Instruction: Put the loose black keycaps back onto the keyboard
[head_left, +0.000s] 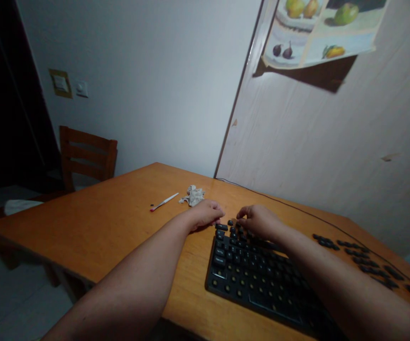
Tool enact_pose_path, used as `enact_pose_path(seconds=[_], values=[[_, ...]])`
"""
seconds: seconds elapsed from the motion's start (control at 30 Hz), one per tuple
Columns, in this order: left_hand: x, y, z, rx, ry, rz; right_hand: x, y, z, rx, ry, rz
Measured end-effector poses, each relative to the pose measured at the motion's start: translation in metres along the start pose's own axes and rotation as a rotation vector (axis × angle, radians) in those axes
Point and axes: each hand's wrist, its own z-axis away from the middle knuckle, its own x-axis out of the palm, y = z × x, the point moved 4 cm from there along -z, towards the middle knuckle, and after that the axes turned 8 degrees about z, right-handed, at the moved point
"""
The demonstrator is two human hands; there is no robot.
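A black keyboard (242, 294) lies on the wooden table, with many lower key positions showing bare switches. My left hand (207, 213) rests at its far left corner, fingers curled together; whatever is in them is hidden. Close to those fingers is a wide black keycap (221, 227). Over the keyboard's far edge is my right hand (260, 221), its thumb and fingers bent toward each other by several small black keycaps. A single keycap (230, 222) sits between the two hands. I cannot make out what the right fingertips hold.
Rows of loose keycaps (366, 261) lie on the table's right side, near a thin cable (290, 202). Beyond my left hand are a crumpled tissue (192, 195) and a white brush with a reddish tip (165, 201). A wooden chair (88, 154) stands at left.
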Motion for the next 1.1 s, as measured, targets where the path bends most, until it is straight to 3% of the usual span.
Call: enact_pose_path(seconds=[0.43,1.1], values=[[0.000,0.003,0.001,-0.027,0.016,0.008,0.014,-0.012,-0.023,-0.048,-0.122,-0.002],[-0.001,0.000,-0.002,-0.034,0.011,-0.020,0.022,-0.007,-0.030,-0.045,-0.137,-0.035]])
